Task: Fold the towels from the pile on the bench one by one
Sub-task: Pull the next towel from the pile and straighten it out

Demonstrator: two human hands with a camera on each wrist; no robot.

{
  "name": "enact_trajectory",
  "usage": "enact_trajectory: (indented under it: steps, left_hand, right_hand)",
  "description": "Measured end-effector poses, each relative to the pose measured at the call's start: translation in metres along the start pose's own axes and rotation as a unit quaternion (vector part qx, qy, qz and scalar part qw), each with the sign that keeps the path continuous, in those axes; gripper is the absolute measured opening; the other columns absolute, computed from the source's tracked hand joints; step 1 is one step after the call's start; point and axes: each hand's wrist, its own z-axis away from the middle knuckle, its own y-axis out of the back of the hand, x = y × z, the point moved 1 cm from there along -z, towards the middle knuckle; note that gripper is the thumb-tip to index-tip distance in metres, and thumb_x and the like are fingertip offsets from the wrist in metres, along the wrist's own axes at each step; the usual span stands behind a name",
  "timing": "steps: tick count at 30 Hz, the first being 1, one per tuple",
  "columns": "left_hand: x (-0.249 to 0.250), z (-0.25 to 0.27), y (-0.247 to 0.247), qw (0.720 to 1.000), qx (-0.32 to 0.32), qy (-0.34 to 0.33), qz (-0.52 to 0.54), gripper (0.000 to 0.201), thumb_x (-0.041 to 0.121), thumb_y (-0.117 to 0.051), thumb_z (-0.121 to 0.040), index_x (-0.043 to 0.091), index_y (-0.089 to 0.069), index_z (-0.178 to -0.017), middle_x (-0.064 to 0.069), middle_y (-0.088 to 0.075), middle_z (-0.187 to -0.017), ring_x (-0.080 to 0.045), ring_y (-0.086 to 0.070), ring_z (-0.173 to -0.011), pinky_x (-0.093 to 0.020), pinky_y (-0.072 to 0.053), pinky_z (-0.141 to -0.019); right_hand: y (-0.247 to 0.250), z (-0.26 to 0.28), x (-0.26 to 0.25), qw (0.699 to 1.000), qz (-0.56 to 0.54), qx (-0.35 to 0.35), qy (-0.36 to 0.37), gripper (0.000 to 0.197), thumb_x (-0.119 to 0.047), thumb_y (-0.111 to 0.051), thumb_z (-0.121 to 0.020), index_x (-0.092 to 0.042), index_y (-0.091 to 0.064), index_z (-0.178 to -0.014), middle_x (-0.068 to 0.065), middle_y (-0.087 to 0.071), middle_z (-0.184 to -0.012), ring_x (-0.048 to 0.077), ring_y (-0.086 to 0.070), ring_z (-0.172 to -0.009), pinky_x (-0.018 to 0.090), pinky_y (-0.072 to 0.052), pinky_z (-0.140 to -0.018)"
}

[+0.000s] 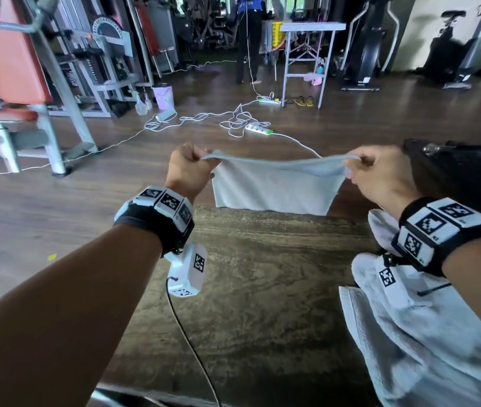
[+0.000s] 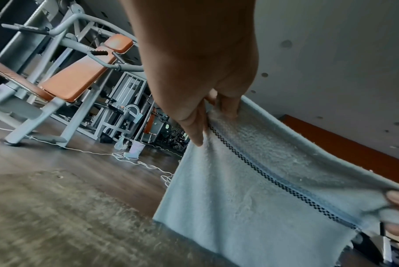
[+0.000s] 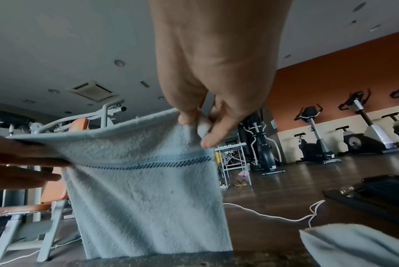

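A pale blue towel [image 1: 274, 186] with a dark checked stripe hangs stretched between both hands beyond the far edge of the wooden bench [image 1: 248, 289]. My left hand [image 1: 189, 168] pinches its top left corner. My right hand [image 1: 380, 171] pinches the top right corner. In the left wrist view the towel [image 2: 251, 189] drops from my left hand [image 2: 207, 115] and its lower edge goes behind the bench edge. In the right wrist view my right hand [image 3: 201, 124] holds the towel [image 3: 148, 198] bunched at the corner. A pile of white towels [image 1: 409, 333] lies on the bench at the right.
A dark basket-like object [image 1: 462, 177] sits at the bench's far right. White cables and power strips [image 1: 258, 129] lie on the wooden floor ahead. A weight machine with orange pads [image 1: 22, 83] stands left. A person [image 1: 249, 39] stands beside a grey table [image 1: 309, 54] at the back.
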Motion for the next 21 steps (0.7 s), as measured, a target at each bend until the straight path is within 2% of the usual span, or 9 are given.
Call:
enact_trajectory:
  steps: [3,5,7,9,10,12,14,16,21]
  left_hand:
    - [-0.011,0.003,0.017,0.998,0.031,-0.017,-0.048,0.03,0.011,-0.078,-0.075,0.019,-0.051,-0.065,-0.006,-0.065,-0.066,-0.021,-0.064,-0.07,-0.044,-0.059,-0.079]
    - [-0.017,0.007,0.027,0.994,0.037,-0.05,-0.092,0.031,0.01,-0.08,-0.074,0.018,-0.052,-0.064,-0.001,-0.066,-0.07,-0.015,-0.062,-0.066,-0.027,-0.059,-0.071]
    - [-0.02,0.018,0.036,0.985,0.012,-0.08,-0.153,0.03,0.007,-0.08,-0.074,0.015,-0.052,-0.066,0.003,-0.068,-0.082,-0.009,-0.065,-0.073,-0.016,-0.054,-0.069]
    - [-0.025,0.03,0.044,0.978,-0.049,-0.093,-0.181,0.033,0.003,-0.081,-0.073,0.014,-0.052,-0.063,0.0,-0.071,-0.09,-0.017,-0.07,-0.085,-0.026,-0.056,-0.077]
    - [-0.026,0.038,0.048,0.972,-0.08,-0.095,-0.2,0.035,0.002,-0.081,-0.073,0.016,-0.051,-0.061,0.0,-0.072,-0.087,-0.019,-0.07,-0.085,-0.031,-0.055,-0.075]
    - [-0.026,0.054,0.058,0.948,-0.129,-0.095,-0.273,0.038,0.006,-0.084,-0.071,0.02,-0.05,-0.058,0.004,-0.071,-0.074,-0.016,-0.066,-0.072,-0.03,-0.051,-0.065]
    - [-0.026,0.068,0.068,0.924,-0.152,-0.1,-0.336,0.039,0.014,-0.087,-0.067,0.019,-0.05,-0.055,0.004,-0.062,-0.06,-0.014,-0.052,-0.057,-0.027,-0.042,-0.056]
    - [-0.023,0.088,0.08,0.911,-0.163,-0.112,-0.361,0.039,0.018,-0.09,-0.061,0.017,-0.052,-0.053,0.003,-0.056,-0.053,-0.014,-0.043,-0.051,-0.025,-0.036,-0.053]
    - [-0.002,0.146,0.106,0.932,-0.138,-0.125,-0.311,0.042,0.007,-0.087,-0.067,0.018,-0.049,-0.053,0.002,-0.046,-0.05,-0.009,-0.035,-0.048,-0.023,-0.029,-0.049]
  right_hand:
    - [0.003,0.011,0.001,0.999,0.024,-0.047,0.013,0.009,-0.023,-0.07,-0.091,-0.019,-0.077,-0.087,0.002,-0.073,-0.083,0.017,-0.064,-0.081,0.02,-0.043,-0.066]
    - [0.005,0.018,0.0,0.998,0.023,-0.059,0.027,0.008,-0.024,-0.071,-0.09,-0.02,-0.077,-0.086,0.002,-0.074,-0.084,0.014,-0.062,-0.078,0.014,-0.041,-0.062]
    - [0.007,0.028,0.0,0.997,0.032,-0.067,0.03,0.008,-0.023,-0.071,-0.09,-0.019,-0.078,-0.088,0.002,-0.075,-0.086,0.017,-0.065,-0.081,0.024,-0.047,-0.068]
    - [0.012,0.041,0.001,0.995,0.049,-0.079,0.032,0.008,-0.023,-0.072,-0.09,-0.018,-0.077,-0.087,0.003,-0.075,-0.085,0.021,-0.067,-0.083,0.031,-0.048,-0.072]
    - [0.016,0.049,0.001,0.994,0.061,-0.086,0.036,0.008,-0.023,-0.072,-0.09,-0.018,-0.076,-0.085,0.003,-0.074,-0.084,0.023,-0.067,-0.082,0.032,-0.048,-0.072]
    - [0.026,0.071,0.003,0.992,0.071,-0.103,0.029,0.011,-0.025,-0.071,-0.09,-0.018,-0.074,-0.082,0.003,-0.072,-0.078,0.023,-0.065,-0.077,0.034,-0.048,-0.07]
    - [0.033,0.094,0.008,0.988,0.064,-0.137,0.024,0.014,-0.027,-0.07,-0.091,-0.018,-0.072,-0.081,0.001,-0.068,-0.071,0.022,-0.062,-0.072,0.035,-0.046,-0.067]
    - [0.043,0.125,0.01,0.984,0.058,-0.165,0.038,0.016,-0.03,-0.069,-0.091,-0.02,-0.07,-0.08,-0.001,-0.064,-0.068,0.021,-0.06,-0.074,0.036,-0.046,-0.07]
    - [0.065,0.194,0.003,0.979,0.013,-0.196,0.06,0.019,-0.029,-0.063,-0.096,-0.013,-0.066,-0.085,0.006,-0.064,-0.073,0.025,-0.061,-0.072,0.037,-0.047,-0.07]
